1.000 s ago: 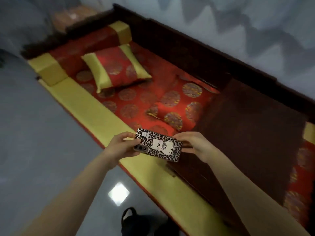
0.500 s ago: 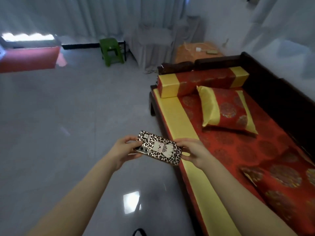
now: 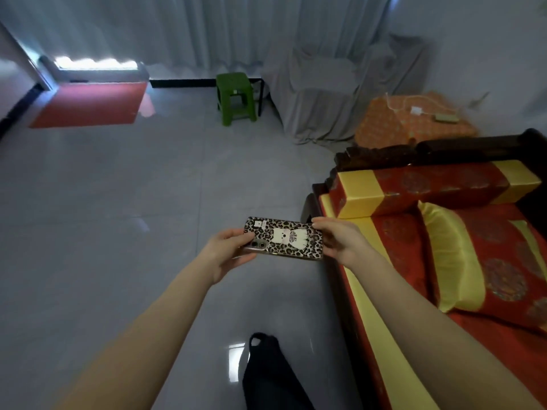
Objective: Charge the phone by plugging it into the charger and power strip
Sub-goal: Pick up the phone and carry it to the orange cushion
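One phone [image 3: 283,238], two hands, one green stool [image 3: 235,97], two cushions.

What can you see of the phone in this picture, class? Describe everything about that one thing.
The phone lies flat and sideways, back up, held in the air above the grey floor beside the sofa. Its case is leopard print with a pale cartoon figure in the middle and a small pale sticker near one corner; camera lenses show at its left end. The left hand grips that end, the right hand the other. No cable is attached.
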